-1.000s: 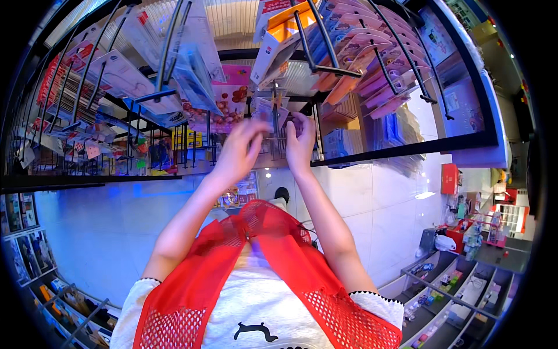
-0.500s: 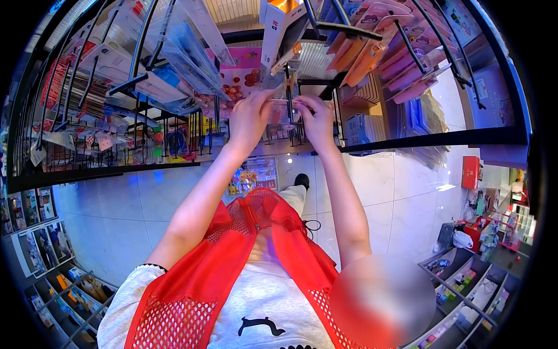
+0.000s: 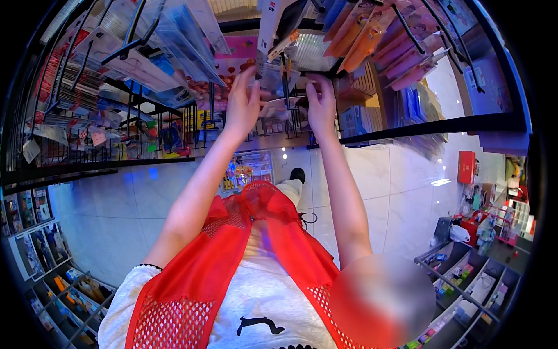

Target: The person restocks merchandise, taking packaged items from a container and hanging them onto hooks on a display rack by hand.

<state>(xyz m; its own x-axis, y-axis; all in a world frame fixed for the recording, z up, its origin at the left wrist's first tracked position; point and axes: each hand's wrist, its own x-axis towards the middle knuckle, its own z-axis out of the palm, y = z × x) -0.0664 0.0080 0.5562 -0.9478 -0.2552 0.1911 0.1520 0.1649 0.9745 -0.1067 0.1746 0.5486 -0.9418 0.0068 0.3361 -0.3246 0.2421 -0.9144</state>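
Both my hands reach in among the display hooks of a shop rack. My left hand (image 3: 243, 107) is open, its fingers stretched upward and the thumb apart, beside a black hook (image 3: 285, 81). On the hook's other side my right hand (image 3: 321, 107) holds its fingers loosely bent, thumb and forefinger apart. Between the hands hangs a thin clear packet (image 3: 278, 107), blurred, its contents too small to make out. Its edges come close to both hands; whether either touches it is unclear. Just beyond stands a white box (image 3: 271, 29), and a pink sheet with red dots (image 3: 237, 55) is behind my left hand.
Clear blue packets (image 3: 189, 49) hang at left, orange packets (image 3: 363, 43) and pink packets (image 3: 415, 64) at right. A black rail (image 3: 430, 135) runs along the rack's near edge. On the tiled floor (image 3: 372, 180) behind stand divided bins (image 3: 465, 291) and a red box (image 3: 467, 167).
My hands have moved apart and their fingers have loosened from the thin packet's edges. The packet stays between them at the hook. The view has shifted slightly.
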